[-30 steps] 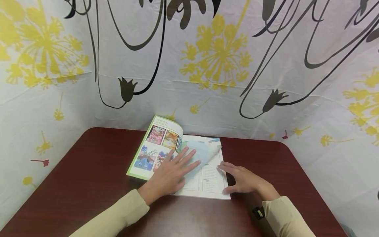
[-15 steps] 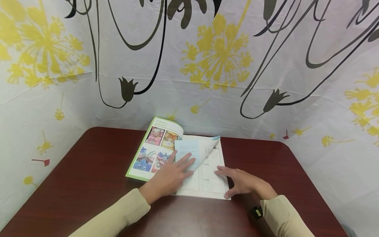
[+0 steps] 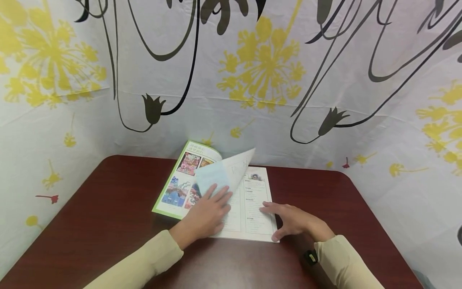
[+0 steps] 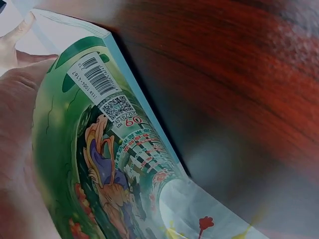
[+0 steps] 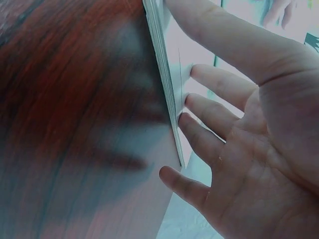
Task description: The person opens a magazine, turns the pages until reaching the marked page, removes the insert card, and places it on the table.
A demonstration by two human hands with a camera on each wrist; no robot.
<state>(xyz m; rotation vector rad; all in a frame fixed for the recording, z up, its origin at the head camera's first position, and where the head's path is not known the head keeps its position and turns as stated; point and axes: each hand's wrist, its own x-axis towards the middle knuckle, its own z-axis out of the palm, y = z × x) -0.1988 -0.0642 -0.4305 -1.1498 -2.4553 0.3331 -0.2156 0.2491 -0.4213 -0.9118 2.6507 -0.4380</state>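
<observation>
A magazine (image 3: pixel 259 222) lies open on the table (image 3: pixel 108 224), midway between its left and right edges and closer to the far edge. Its left side, bordered in green, shows coloured pictures; its right side carries columns of text. Between them a page (image 3: pixel 216 172) stands partly raised, its free corner pointing toward the table's far edge. The left hand (image 3: pixel 203 214) lies over the magazine's middle, against that page, fingers extended and slightly apart. The right hand (image 3: pixel 294 218) is at the magazine's near right corner, thumb and fingers spread apart; whether every fingertip touches the paper cannot be told. The left wrist view shows the green cover (image 4: pixel 55 129) with a barcode (image 4: pixel 98 77). Past the table's far edge rises a white backdrop (image 3: pixel 216 86) with yellow flowers.
</observation>
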